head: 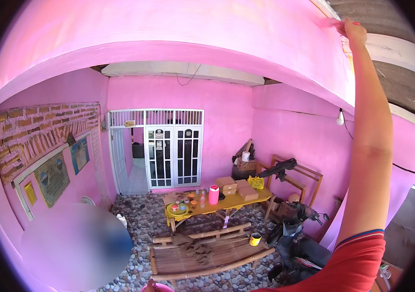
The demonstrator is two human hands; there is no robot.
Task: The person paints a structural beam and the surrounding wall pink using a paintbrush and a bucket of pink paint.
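High at the upper right, my right hand [356,32] is closed around a paintbrush, its arm stretched far up. The brush's pink, blurred bristles [327,23] meet the top of the pink wall beam [229,25], beside the roof edge. Pale and yellowish patches show on the beam near my wrist. At the bottom edge, a pink bucket [162,287] is cut off by the frame. A small part of my left hand [151,286] shows at its rim; the rest is out of view.
Below stand a bamboo bench [225,252] with a yellow can [255,239], and a yellow-covered table [207,208] with boxes and a pink jug. A motorcycle [298,233] is parked at right. A light bulb [340,118] hangs under the beam. A blurred area covers the lower left.
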